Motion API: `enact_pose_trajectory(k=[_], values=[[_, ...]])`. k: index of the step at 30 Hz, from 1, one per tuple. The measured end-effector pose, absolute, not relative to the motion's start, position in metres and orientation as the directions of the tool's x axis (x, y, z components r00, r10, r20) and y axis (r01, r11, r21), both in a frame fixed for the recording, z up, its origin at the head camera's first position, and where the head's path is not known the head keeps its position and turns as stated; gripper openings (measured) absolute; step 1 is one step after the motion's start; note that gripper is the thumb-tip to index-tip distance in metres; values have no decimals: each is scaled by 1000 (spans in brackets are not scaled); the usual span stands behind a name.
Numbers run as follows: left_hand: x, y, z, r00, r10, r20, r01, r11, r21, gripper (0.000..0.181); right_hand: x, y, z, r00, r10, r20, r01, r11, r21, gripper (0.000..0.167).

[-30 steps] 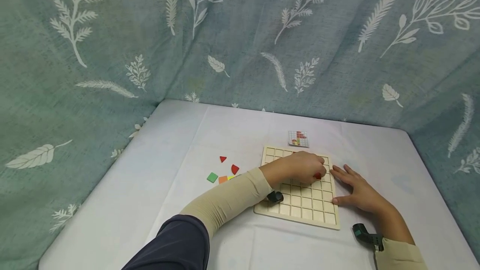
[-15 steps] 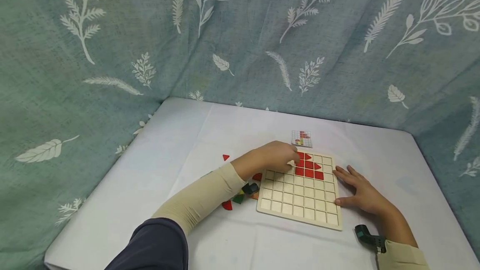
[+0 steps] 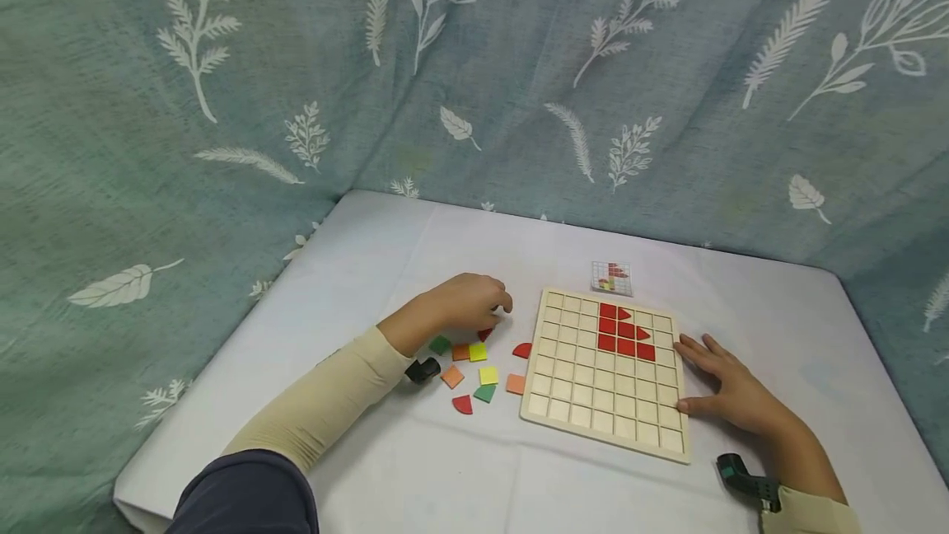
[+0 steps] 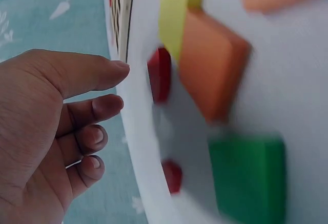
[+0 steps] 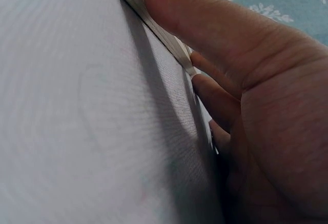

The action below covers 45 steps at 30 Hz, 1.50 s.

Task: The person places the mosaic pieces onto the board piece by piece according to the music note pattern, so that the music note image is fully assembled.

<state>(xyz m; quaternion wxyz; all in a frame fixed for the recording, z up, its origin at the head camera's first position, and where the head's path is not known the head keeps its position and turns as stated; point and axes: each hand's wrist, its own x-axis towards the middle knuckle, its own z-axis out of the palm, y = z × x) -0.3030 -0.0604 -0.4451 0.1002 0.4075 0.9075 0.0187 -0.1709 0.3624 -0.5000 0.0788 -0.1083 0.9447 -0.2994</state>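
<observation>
Hands [image 3: 465, 303] [image 3: 730, 386] flank the wooden board [image 3: 582, 395]: left apart, right touching its edge.

Left hand [image 4: 48, 116]: fingers loosely bent, tips apart from nearby red piece [image 4: 160, 75]. Orange piece [image 4: 212, 65] beside yellow piece [image 4: 173, 16]. Green piece [image 4: 246, 178] lower, blurred; smaller-looking red piece [image 4: 172, 176] to its left. White surface [image 4: 292, 80].

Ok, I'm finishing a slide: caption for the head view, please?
The left hand hovers near loose coloured pieces; the right hand touches the edge of a gridded board holding red pieces.
</observation>
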Motion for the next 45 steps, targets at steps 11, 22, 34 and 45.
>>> enact_pose_trajectory(k=[11, 22, 34, 45], values=[[-311, -110, -444, -728, 673, -134, 661, 740, 122, 21, -172, 364, -501, -961, -264, -82, -167, 792, -588, 103], [-312, -118, -454, -739, 659, -143, 648, 753, 119, 22, -171, 364, -496, -962, -261, -79, -163, 783, -600, 102], [-319, -109, -446, -721, 669, -183, 659, 743, 122, 14, -172, 363, -498, -962, -264, -66, -176, 788, -590, 102], [-323, -62, -437, -662, 733, -157, 721, 680, 134, 18, -172, 360, -498, -967, -247, -69, -160, 791, -591, 103]])
